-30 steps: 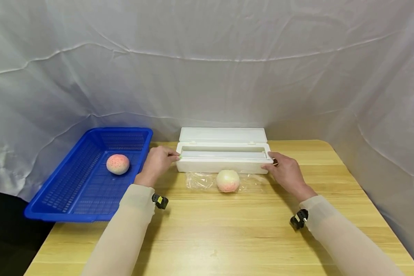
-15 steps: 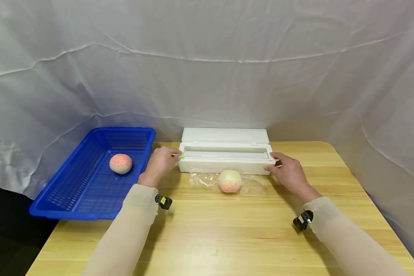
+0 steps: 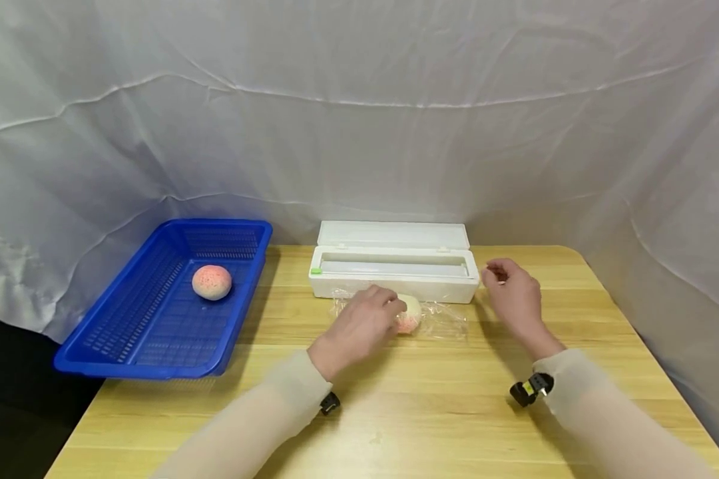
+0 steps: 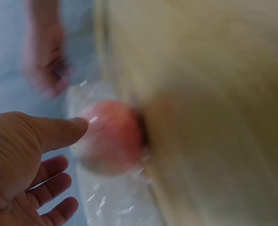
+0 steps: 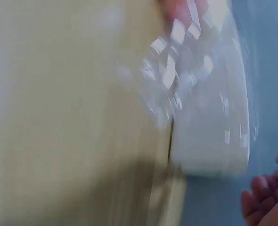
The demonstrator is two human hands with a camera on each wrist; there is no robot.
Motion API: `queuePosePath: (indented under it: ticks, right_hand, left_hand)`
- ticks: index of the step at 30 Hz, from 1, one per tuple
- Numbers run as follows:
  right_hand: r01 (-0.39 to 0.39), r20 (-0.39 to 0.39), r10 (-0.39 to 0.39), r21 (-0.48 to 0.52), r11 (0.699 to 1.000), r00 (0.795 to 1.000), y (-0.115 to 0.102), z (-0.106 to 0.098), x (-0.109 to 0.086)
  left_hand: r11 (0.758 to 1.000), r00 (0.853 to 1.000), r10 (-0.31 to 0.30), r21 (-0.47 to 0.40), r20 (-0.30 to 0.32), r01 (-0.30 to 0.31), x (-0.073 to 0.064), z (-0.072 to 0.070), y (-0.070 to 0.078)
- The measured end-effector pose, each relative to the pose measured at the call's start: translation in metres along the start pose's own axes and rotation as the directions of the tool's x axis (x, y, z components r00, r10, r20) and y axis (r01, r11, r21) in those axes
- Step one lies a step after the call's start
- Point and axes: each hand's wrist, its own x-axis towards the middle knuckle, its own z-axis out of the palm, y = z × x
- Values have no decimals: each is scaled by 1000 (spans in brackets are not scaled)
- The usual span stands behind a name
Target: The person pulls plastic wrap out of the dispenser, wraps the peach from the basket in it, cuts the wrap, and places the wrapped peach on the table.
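Note:
A pale peach with a pink blush (image 3: pixel 409 315) sits on the table on crinkled clear cling film (image 3: pixel 443 322). My left hand (image 3: pixel 362 326) reaches over it from the left, partly hiding it. In the left wrist view the thumb (image 4: pixel 59 132) overlaps the peach's edge and the fingers are spread. Just behind stands a white cling film dispenser (image 3: pixel 395 289), its lid raised and a green slide cutter (image 3: pixel 316 271) at the left end. My right hand (image 3: pixel 515 296), its fingers loosely curled and holding nothing, hovers off the dispenser's right end.
A blue plastic basket (image 3: pixel 230 332) stands at the left of the wooden table (image 3: pixel 431 412) with another pink-speckled peach (image 3: pixel 212 283) in it. A grey cloth backdrop (image 3: pixel 359 166) rises behind and along the sides.
The left hand has left the green cutter at the dispenser's left end and moved right and nearer, to the peach. The right hand has let go of the dispenser's right end and drawn away slightly.

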Motion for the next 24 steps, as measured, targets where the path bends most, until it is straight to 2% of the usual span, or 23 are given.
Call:
queuePosePath:
  ticks: [2, 4, 6, 9, 12, 15, 18, 21, 22, 24]
  right_hand:
    - [115, -59, -117, -25, 993, 991, -11, 11, -12]
    - [241, -61, -244, -51, 969, 968, -21, 22, -23]
    - [323, -54, -328, -73, 943, 943, -27, 33, -32]
    - [367, -60, -373, -89, 926, 926, -32, 43, -41]
    - [365, -74, -372, -94, 926, 925, -32, 47, -45]
    - [363, -71, -370, -94, 927, 926, -32, 47, -46]
    - [369, -66, -375, -89, 925, 925, -33, 46, -47]
    - [372, -71, -378, -86, 924, 923, -34, 43, -49]
    - [373, -73, -379, -86, 924, 922, -34, 42, -49]
    - [378, -73, -385, -88, 921, 920, -34, 39, -51]
  left_hand:
    - [999, 1000, 11, 37, 28, -12, 2, 9, 4]
    - [998, 999, 2, 70, 41, -5, 4, 16, 5]
    - [995, 999, -14, 101, 36, 11, 7, 22, 5]
    - [986, 999, -41, 161, 28, 35, 12, 29, 4]
    - [978, 999, -51, 204, 16, 47, 18, 34, 3]
    - [978, 997, -68, 199, 34, 60, 23, 36, 1]
    - [987, 988, -113, 127, 102, 100, 25, 30, -1]
    - [985, 970, -168, -9, 176, 172, 22, 21, -4]
    - [976, 962, -185, -73, 199, 203, 20, 18, -5]
    - [942, 948, -209, -210, 239, 261, 17, 12, -7]
